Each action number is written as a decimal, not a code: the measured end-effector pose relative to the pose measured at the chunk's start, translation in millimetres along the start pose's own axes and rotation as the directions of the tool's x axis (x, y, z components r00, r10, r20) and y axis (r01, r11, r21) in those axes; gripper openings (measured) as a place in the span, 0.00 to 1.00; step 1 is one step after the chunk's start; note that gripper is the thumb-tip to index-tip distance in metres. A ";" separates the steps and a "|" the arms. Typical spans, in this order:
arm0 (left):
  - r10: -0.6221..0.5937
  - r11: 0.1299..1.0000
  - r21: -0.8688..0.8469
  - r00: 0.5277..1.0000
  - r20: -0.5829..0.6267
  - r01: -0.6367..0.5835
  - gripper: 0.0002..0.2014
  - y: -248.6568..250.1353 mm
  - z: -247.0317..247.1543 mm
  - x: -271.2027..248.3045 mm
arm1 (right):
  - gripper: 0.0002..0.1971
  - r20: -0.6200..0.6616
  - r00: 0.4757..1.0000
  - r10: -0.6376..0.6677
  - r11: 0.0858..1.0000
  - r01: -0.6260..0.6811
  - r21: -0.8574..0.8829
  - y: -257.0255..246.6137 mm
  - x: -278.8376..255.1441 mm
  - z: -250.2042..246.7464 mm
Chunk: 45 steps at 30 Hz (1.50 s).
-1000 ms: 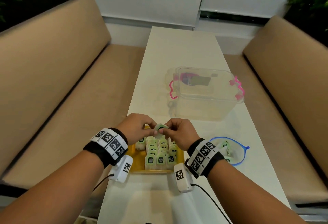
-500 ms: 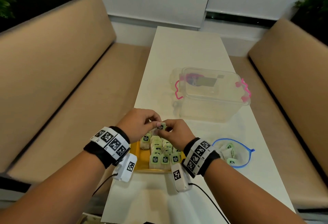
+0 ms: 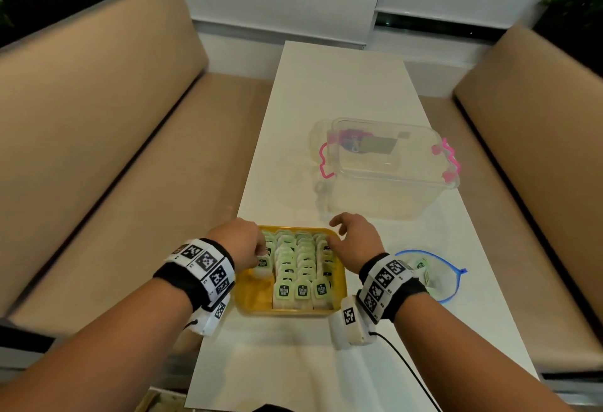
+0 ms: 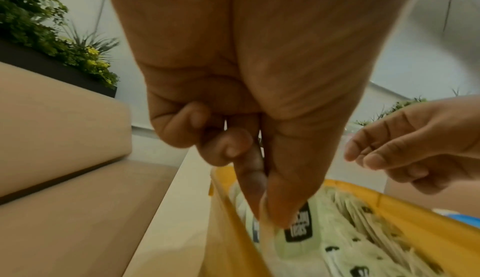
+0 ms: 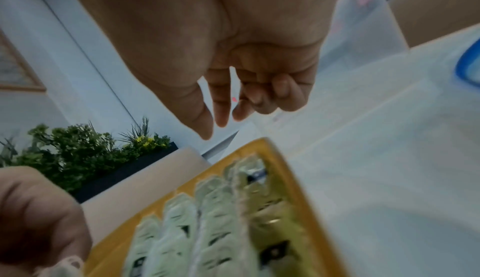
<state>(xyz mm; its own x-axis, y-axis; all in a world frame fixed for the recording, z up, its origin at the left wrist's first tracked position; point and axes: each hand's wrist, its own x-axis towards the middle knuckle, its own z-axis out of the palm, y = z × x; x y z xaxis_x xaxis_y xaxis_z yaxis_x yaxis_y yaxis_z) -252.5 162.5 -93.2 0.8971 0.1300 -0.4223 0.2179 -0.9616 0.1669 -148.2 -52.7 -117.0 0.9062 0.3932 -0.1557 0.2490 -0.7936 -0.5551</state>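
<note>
A yellow tray (image 3: pixel 254 297) on the white table holds rows of pale green tea bags (image 3: pixel 301 276) with dark labels. My left hand (image 3: pixel 243 242) reaches into the tray's left side and pinches one tea bag (image 3: pixel 262 266) between thumb and forefinger; the left wrist view shows that tea bag (image 4: pixel 296 238) under the pinching fingertips (image 4: pixel 275 209). My right hand (image 3: pixel 354 238) hovers over the tray's far right corner with loosely curled fingers (image 5: pixel 221 115) that hold nothing. The tray (image 5: pixel 298 189) lies just below them.
A clear plastic box (image 3: pixel 388 183) with pink latches stands beyond the tray. A clear bag with a blue rim (image 3: pixel 427 276), holding a few tea bags, lies to the right of the tray. Beige benches (image 3: pixel 98 137) flank the narrow table (image 3: pixel 326 92).
Both hands held one tea bag together above the tray. They have parted: the left hand has lowered into the tray's left side with a tea bag, and the right hand has let go and moved right.
</note>
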 end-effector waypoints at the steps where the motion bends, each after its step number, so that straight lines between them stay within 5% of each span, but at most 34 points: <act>1: -0.016 1.000 0.017 1.000 0.007 0.016 0.10 2.3 2.2 3.4 | 0.19 0.015 0.999 0.037 0.998 -0.036 -0.042 5.4 -0.8 -0.4; 4: -0.069 0.997 0.045 0.997 -0.018 0.070 0.09 9.3 6.8 11.9 | 0.30 0.107 0.986 0.126 0.990 -0.118 -0.083 19.1 -5.5 4.3; 8: -0.138 0.990 0.036 0.990 -0.039 0.140 0.07 11.5 9.4 19.4 | 0.25 0.212 0.975 0.071 0.997 -0.079 0.027 26.1 -12.6 8.9; 16: -0.189 0.981 -0.052 0.978 -0.085 0.185 0.11 27.3 -5.1 19.1 | 0.30 0.167 0.985 0.037 0.980 -0.068 0.185 43.7 -18.7 -0.1; 22: 0.018 0.959 -0.269 0.970 -0.242 -0.085 0.06 114.8 -25.6 16.3 | 0.11 0.056 0.996 0.064 0.970 -0.075 0.230 93.2 -35.7 -47.9; 26: 0.174 0.897 -0.363 0.956 -0.235 -0.253 0.04 191.1 -7.6 29.7 | 0.08 -0.028 0.993 0.114 0.993 -0.113 0.025 140.8 -42.5 -80.6; 29: 0.251 0.880 -0.370 0.952 -0.172 -0.299 0.07 238.8 16.3 41.3 | 0.09 0.049 0.991 0.125 0.984 -0.118 -0.132 169.6 -45.9 -95.6; 37: 0.062 0.962 -0.266 0.998 0.019 -0.054 0.14 286.0 80.3 68.0 | 0.19 0.294 0.953 0.073 0.979 -0.012 -0.204 207.7 -59.5 -92.1; 45: 0.014 0.948 -0.319 1.000 -0.028 -0.022 0.09 286.1 88.3 63.1 | 0.20 0.314 0.949 0.013 0.996 0.017 -0.092 223.5 -63.5 -84.4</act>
<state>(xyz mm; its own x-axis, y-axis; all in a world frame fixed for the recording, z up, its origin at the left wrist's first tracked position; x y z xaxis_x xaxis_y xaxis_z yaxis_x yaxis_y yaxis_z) -167.4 -125.8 -150.7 0.9105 0.1233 -0.3948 0.3091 -0.8371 0.4514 -121.3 -294.2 -162.2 0.7563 0.5087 -0.4113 0.2949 -0.8263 -0.4798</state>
